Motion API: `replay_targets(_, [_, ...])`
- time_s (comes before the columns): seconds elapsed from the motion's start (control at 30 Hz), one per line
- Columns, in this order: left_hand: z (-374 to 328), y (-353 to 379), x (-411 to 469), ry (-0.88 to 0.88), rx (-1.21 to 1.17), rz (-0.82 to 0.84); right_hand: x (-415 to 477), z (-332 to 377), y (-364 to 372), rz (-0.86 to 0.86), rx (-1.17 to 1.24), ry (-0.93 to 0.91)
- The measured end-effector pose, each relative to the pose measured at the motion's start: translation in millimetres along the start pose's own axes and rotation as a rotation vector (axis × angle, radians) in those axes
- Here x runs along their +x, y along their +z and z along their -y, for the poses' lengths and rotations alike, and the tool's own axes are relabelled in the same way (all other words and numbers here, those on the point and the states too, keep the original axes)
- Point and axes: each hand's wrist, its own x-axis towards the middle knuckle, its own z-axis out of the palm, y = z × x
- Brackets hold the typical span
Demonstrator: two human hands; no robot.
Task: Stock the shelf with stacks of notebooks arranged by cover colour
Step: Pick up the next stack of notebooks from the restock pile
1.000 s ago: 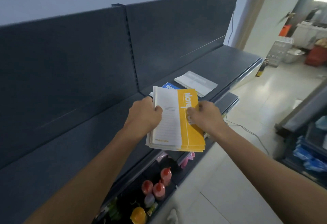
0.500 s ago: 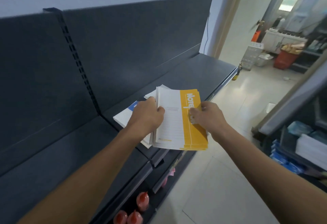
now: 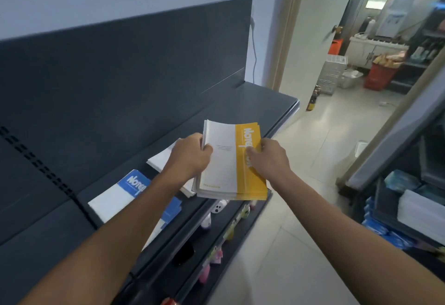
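**Yellow notebooks held in both hands at the shelf's front edge**

You hold the stack of yellow notebooks [image 3: 231,167] in both hands, above the front edge of the dark shelf [image 3: 252,102]. Your left hand [image 3: 190,158] grips the stack's left side, with the thumb on the white part of the top cover and the fingers curled underneath. Your right hand [image 3: 269,158] grips the right side. Its thumb presses on the yellow band beside the white lettering, and its fingers are out of sight below. The stack lies roughly flat, covers up, with the yellow band to the right. Its near end juts past the shelf's edge, over the lower shelf [image 3: 243,230]. You cannot tell whether its far end touches the shelf.

Just left of your left hand, a white-covered stack [image 3: 161,159] lies flat on the shelf, partly hidden by that hand. Nearer and further left, the blue notebooks [image 3: 115,198] lie flat on the same shelf, in front of the back panel [image 3: 120,76]. Their blue band and white lettering show, and your left forearm crosses their near right corner. A strip of shelf shows between these two stacks.

On the lower shelf, small bottles [image 3: 207,223] stand, too blurred to read. Far to the right, past a doorway, a red basket [image 3: 382,73] sits on the pale floor [image 3: 301,232].
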Motion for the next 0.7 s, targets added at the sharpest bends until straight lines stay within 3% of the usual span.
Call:
replay_targets(0.37, [-45.0,60.0,72.8,-0.088,-0.124,-0.091,123.3,-27.7,-35.5,0.109,0.091,-0.041])
replay_targets(0.7, [-50.6,79.6,148.3,-0.222,-0.114,-0.169,221.4,-22.2,-18.5,0.277,0.026,-0.096])
